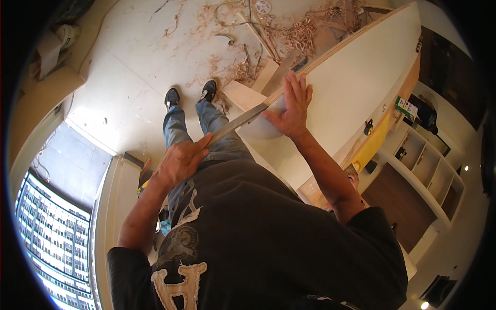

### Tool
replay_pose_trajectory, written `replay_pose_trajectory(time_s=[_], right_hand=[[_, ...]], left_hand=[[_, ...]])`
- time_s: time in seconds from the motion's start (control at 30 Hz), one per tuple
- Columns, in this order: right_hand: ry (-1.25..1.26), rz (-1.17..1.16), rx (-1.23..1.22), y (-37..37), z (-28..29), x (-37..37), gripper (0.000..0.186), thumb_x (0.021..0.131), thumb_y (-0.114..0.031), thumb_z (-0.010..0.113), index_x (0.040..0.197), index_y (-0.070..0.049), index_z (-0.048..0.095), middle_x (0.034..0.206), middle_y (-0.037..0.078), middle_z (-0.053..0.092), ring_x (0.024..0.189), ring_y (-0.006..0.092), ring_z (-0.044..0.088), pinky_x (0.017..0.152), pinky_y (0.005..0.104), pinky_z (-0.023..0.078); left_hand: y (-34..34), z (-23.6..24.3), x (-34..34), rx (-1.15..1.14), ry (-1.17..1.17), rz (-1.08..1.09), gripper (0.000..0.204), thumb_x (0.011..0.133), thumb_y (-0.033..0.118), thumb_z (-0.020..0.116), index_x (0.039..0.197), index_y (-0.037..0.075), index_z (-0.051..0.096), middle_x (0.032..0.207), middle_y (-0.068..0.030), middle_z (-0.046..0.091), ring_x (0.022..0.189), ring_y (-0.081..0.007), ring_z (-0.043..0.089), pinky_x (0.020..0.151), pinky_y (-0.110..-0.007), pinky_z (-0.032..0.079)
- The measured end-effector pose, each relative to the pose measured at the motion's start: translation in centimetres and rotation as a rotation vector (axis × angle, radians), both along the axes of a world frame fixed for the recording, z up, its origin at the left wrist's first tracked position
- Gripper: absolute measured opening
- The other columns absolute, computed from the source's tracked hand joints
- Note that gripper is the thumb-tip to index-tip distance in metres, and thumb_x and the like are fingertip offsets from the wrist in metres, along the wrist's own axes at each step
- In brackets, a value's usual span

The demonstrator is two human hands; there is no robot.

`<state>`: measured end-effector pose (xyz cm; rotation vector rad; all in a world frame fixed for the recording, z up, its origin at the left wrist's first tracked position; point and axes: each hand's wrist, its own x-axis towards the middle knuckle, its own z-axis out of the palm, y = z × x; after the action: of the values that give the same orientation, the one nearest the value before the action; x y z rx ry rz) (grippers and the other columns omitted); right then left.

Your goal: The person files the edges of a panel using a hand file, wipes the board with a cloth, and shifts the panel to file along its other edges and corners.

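My left hand (183, 159) is closed around the near end of a long flat grey bar (237, 124) that looks like a file. The bar slants away to the right, and its far end meets the wood-coloured edge of a large pale panel (356, 67). My right hand (292, 106) lies on the panel beside that edge. Its fingers are stretched out and its thumb points toward the bar's far end. Whether the thumb touches the bar I cannot tell.
Curled wood shavings (299, 39) and loose boards (245, 95) lie on the floor beyond the panel. My shoes (208, 91) stand left of the boards. Past my right forearm, part of another hand (353, 180) shows near a yellow strip (373, 138). White shelves (426, 165) stand farther right.
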<state>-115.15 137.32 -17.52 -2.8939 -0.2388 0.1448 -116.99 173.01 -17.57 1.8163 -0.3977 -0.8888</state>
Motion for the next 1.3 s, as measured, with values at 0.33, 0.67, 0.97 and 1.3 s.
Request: replay_pose_trajectory(time_s=[0.33, 0.67, 0.97, 1.3], right_hand=[[-0.036, 0.003, -0.005, 0.4, -0.1, 0.0, 0.109, 0.076, -0.071, 0.07, 0.149, 0.004, 0.04, 0.158, 0.021, 0.035, 0.148, 0.0464, 0.024, 0.116, 0.064, 0.009], [-0.042, -0.005, 0.003, 0.3, -0.4, -0.2, 0.107, 0.076, -0.069, 0.072, 0.147, 0.005, 0.042, 0.158, 0.021, 0.036, 0.148, 0.0458, 0.024, 0.116, 0.0641, 0.01], [-0.051, -0.011, -0.003, 0.1, -0.6, -0.2, 0.107, 0.077, -0.072, 0.069, 0.147, 0.005, 0.042, 0.157, 0.021, 0.036, 0.148, 0.046, 0.023, 0.116, 0.0647, 0.01], [-0.044, -0.011, -0.01, 0.4, -0.4, -0.2, 0.112, 0.077, -0.072, 0.068, 0.15, 0.005, 0.035, 0.159, 0.024, 0.03, 0.149, 0.0469, 0.021, 0.116, 0.0646, 0.01]], left_hand=[[-0.8, 0.8, 1.0, 0.011, 0.049, 0.004, 0.043, 0.094, 0.02, 0.065, 0.136, 0.013, 0.061, 0.072, -0.0209, 0.063, 0.068, -0.0381, 0.063, 0.065, -0.047, 0.048], [-1.0, 0.6, 1.4, 0.06, 0.068, -0.048, 0.044, 0.095, 0.024, 0.063, 0.138, 0.014, 0.059, 0.074, -0.0205, 0.064, 0.071, -0.0391, 0.064, 0.066, -0.048, 0.048], [-2.8, -0.6, 2.5, 0.054, -0.135, -0.078, 0.044, 0.096, 0.022, 0.062, 0.139, 0.013, 0.058, 0.07, -0.02, 0.062, 0.068, -0.0389, 0.064, 0.064, -0.049, 0.047], [-4.9, -0.7, 1.1, 0.026, -0.113, 0.004, 0.044, 0.096, 0.024, 0.061, 0.138, 0.014, 0.058, 0.075, -0.0207, 0.067, 0.071, -0.0413, 0.065, 0.067, -0.051, 0.051]])
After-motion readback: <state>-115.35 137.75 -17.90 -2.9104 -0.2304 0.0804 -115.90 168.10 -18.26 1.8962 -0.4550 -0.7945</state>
